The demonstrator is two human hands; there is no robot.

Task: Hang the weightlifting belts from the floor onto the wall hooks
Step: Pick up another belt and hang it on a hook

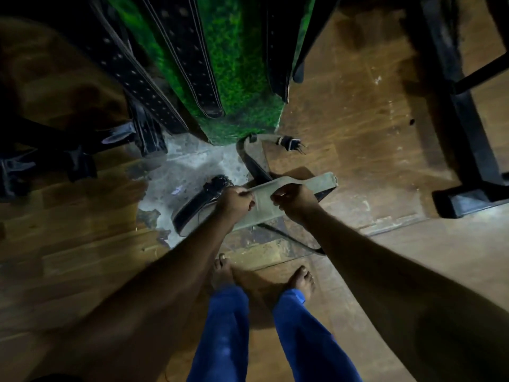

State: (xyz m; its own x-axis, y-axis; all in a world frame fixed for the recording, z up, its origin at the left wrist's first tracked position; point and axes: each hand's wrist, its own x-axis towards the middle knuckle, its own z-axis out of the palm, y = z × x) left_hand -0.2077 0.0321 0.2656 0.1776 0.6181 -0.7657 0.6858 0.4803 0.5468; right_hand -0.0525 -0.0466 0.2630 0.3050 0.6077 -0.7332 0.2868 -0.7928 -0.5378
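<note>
A wide weightlifting belt (265, 208) with a pale grey inner face lies low over the floor in front of my feet. My left hand (234, 202) grips its upper edge on the left, and my right hand (296, 199) grips the same edge a little to the right. The belt's narrow end (322, 181) sticks out to the right. Its black buckle end (212, 188) curls away to the left. A second belt (252, 155) lies curled on the floor behind it. Several black belts (190, 67) hang on the green wall (234, 86) above.
Black metal equipment legs stand at the left (148, 133) and right (473, 150). A small black buckle piece (289, 142) lies on the wooden floor by the wall's foot. My bare feet (261, 277) stand just behind the belt.
</note>
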